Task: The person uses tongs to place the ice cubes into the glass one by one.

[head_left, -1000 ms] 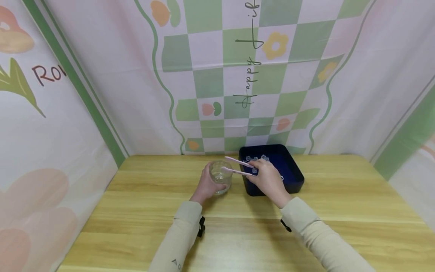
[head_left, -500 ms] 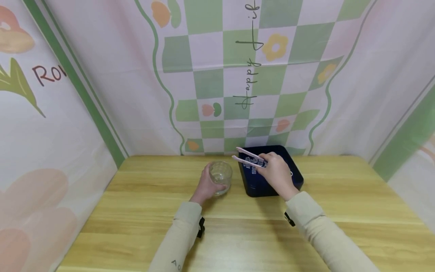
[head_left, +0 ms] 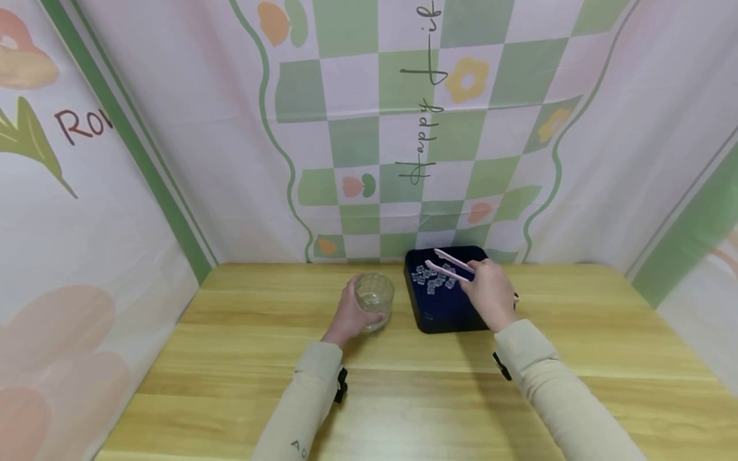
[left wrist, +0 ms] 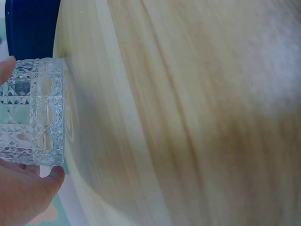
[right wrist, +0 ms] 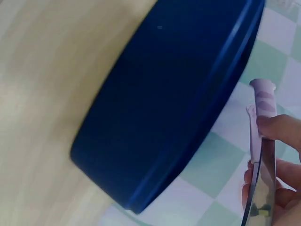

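My left hand grips a clear cut glass at its left side. In the left wrist view, the thumb and fingers lie around the patterned wall of the glass, which overlaps the table. My right hand holds a pair of tongs with pale pink ends and a metal body. The two pink ends stand apart, with nothing between them, above a dark blue tray. Several small clear block-like pieces lie in the tray's left and back part.
The tray stands just right of the glass, near the back edge of the wooden table. Behind it hangs a green and white checked curtain. Another printed cloth closes off the left side.
My right hand has carried the tongs from the glass's rim rightward over the tray, baring more of the clear pieces. My left hand has stayed on the glass.
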`<state>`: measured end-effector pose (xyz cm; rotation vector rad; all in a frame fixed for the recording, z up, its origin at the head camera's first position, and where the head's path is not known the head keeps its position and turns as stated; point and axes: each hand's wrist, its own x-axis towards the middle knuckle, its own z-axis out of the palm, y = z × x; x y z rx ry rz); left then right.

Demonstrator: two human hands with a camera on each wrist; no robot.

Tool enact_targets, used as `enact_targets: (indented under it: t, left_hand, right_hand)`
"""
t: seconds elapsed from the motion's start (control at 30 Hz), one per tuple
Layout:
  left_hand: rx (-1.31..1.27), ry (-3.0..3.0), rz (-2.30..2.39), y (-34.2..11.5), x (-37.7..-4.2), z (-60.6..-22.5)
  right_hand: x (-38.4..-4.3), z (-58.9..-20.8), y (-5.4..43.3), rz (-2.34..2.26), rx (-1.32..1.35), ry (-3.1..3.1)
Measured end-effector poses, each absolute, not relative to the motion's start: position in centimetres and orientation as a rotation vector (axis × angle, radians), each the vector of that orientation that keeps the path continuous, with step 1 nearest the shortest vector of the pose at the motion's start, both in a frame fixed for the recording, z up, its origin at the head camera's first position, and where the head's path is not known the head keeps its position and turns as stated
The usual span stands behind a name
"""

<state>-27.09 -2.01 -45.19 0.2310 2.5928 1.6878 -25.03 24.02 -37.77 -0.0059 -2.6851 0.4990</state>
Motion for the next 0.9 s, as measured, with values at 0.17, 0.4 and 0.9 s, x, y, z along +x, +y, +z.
enact_targets:
  t: [0.17, 0.4, 0.9]
  left_hand:
    - [0.234, 2.604, 1.685, -2.0, -27.3, -45.4]
    - [0.235, 2.592, 1.702, -2.0, -27.3, -45.5]
    - [0.202, 2.595, 1.707, -1.9, -27.2, -45.5]
  right_hand:
    - [-25.0, -38.8, 24.6, 0.444, 0.008, -2.653]
    - [-25.3, -40.0, 25.4, 0.386, 0.023, -2.631]
    - [-25.3, -41.0, 26.4, 0.324, 0.009, -2.677]
